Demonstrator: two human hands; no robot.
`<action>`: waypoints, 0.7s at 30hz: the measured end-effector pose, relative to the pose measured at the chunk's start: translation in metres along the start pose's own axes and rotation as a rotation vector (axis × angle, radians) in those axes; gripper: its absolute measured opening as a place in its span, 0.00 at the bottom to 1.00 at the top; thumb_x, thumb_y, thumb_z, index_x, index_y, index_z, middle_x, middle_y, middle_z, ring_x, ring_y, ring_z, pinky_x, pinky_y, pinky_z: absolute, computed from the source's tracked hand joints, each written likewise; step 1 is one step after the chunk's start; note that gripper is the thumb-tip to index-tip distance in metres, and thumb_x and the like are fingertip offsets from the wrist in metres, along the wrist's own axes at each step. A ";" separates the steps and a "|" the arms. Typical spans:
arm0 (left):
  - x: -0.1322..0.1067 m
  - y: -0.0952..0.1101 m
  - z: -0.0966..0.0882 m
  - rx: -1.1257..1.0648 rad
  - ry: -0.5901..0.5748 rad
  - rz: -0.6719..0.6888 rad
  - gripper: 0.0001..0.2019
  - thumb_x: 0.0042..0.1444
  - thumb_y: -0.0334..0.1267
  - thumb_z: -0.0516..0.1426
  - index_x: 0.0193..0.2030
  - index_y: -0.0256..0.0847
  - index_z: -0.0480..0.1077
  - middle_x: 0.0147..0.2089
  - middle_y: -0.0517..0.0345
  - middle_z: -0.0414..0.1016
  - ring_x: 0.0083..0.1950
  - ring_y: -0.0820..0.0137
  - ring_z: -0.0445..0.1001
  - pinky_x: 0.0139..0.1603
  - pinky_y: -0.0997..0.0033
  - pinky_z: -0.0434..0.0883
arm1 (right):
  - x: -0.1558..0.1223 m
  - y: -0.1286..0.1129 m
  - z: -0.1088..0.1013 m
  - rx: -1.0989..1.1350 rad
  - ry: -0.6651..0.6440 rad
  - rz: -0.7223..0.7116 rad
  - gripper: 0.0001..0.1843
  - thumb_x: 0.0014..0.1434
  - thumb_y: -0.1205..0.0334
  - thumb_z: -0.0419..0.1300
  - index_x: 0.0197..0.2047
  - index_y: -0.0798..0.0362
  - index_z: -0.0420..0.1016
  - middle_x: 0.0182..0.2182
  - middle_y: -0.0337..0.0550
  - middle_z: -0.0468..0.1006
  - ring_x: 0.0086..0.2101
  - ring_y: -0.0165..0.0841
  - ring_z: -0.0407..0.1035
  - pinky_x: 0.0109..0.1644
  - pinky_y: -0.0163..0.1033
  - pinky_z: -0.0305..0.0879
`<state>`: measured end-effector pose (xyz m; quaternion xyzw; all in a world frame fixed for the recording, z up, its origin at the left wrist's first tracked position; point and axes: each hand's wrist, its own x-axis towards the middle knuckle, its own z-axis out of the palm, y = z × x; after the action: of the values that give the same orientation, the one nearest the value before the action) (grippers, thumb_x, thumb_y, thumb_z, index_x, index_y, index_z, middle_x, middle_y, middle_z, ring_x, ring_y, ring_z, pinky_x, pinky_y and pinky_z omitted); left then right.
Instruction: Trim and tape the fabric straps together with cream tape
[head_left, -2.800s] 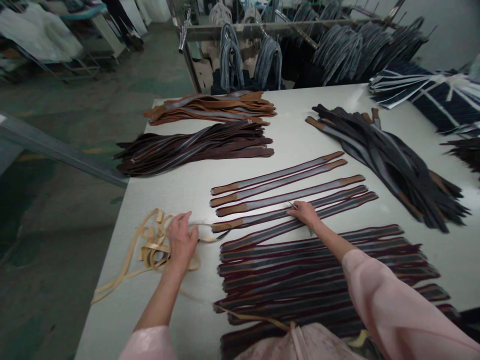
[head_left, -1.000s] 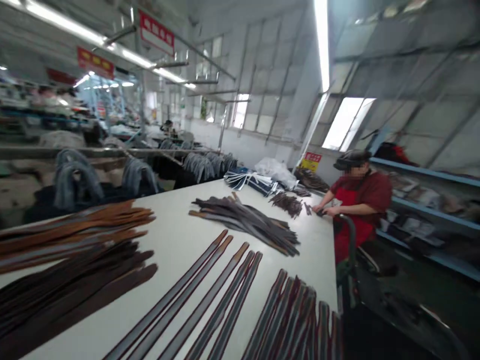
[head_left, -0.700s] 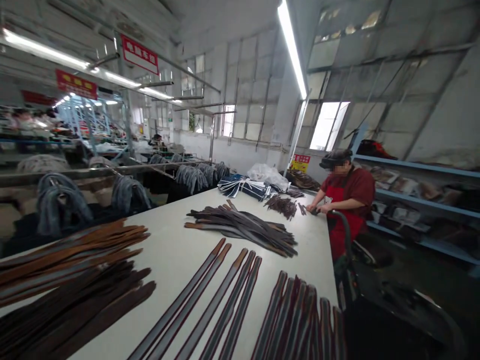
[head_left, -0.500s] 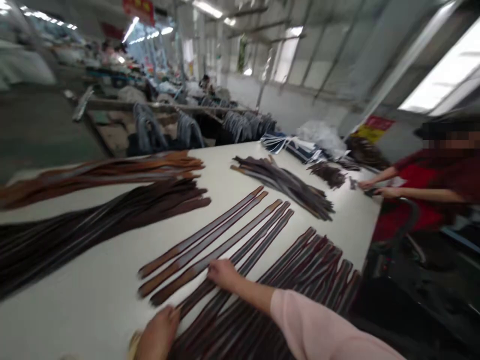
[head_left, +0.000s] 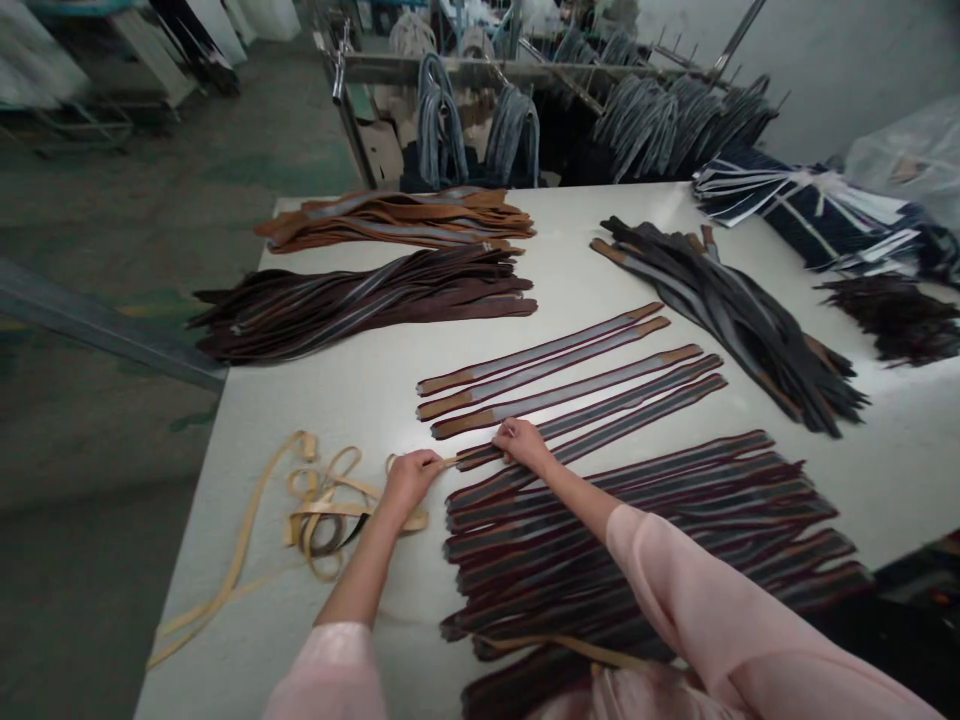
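My left hand (head_left: 411, 482) is closed in a pinch on a narrow tan tape (head_left: 450, 463), at the left end of a dark fabric strip (head_left: 480, 455) with a grey middle. My right hand (head_left: 521, 445) is closed too, its fingertips on that same strip a short way along. Above it lie three paler strips with brown ends, among them one lighter grey strip (head_left: 592, 398). Below, a row of several dark strips (head_left: 637, 530) is spread under my right forearm. Loose curls of tan tape (head_left: 322, 515) lie left of my left hand.
Brown strips (head_left: 397, 220) and a dark bundle (head_left: 367, 300) lie at the table's back left. To the right are a black-grey bundle (head_left: 742, 310), dark scraps (head_left: 892, 315) and navy-white pieces (head_left: 810, 210). A metal rack (head_left: 465, 70) stands behind the white table (head_left: 300, 400).
The view has swung down and left, bringing the tan tape and the table's left edge into sight. Both hands remain at the same dark strip's left part.
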<state>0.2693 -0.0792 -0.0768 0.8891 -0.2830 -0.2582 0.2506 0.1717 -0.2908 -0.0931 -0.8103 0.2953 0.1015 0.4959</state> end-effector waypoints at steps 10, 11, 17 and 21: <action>-0.031 -0.051 -0.049 0.115 0.015 0.106 0.10 0.51 0.41 0.49 0.32 0.43 0.71 0.32 0.58 0.74 0.34 0.70 0.70 0.36 0.72 0.63 | -0.001 -0.011 0.012 -0.402 0.150 0.034 0.18 0.39 0.47 0.62 0.29 0.51 0.68 0.28 0.40 0.74 0.32 0.34 0.67 0.32 0.34 0.55; -0.033 -0.053 -0.053 0.179 0.028 0.143 0.10 0.52 0.40 0.48 0.32 0.43 0.70 0.32 0.58 0.74 0.34 0.69 0.69 0.37 0.71 0.62 | -0.002 -0.013 0.015 -0.435 0.158 0.051 0.19 0.40 0.46 0.62 0.30 0.50 0.67 0.30 0.41 0.74 0.33 0.35 0.67 0.32 0.34 0.56; -0.045 -0.066 -0.059 0.394 0.129 0.190 0.11 0.55 0.42 0.47 0.31 0.42 0.68 0.31 0.58 0.71 0.34 0.67 0.67 0.40 0.66 0.60 | -0.010 -0.025 0.021 -0.510 0.158 0.091 0.27 0.39 0.41 0.61 0.38 0.49 0.65 0.35 0.45 0.74 0.38 0.40 0.68 0.35 0.38 0.57; -0.047 -0.075 -0.060 0.340 0.107 0.162 0.11 0.55 0.42 0.47 0.30 0.43 0.67 0.31 0.58 0.71 0.34 0.68 0.66 0.39 0.67 0.61 | -0.013 -0.034 0.025 -0.542 0.174 0.115 0.32 0.39 0.40 0.61 0.43 0.50 0.61 0.37 0.47 0.74 0.39 0.42 0.68 0.36 0.40 0.57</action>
<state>0.3003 0.0217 -0.0619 0.9053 -0.3794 -0.1384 0.1316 0.1840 -0.2530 -0.0743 -0.9009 0.3442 0.1346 0.2275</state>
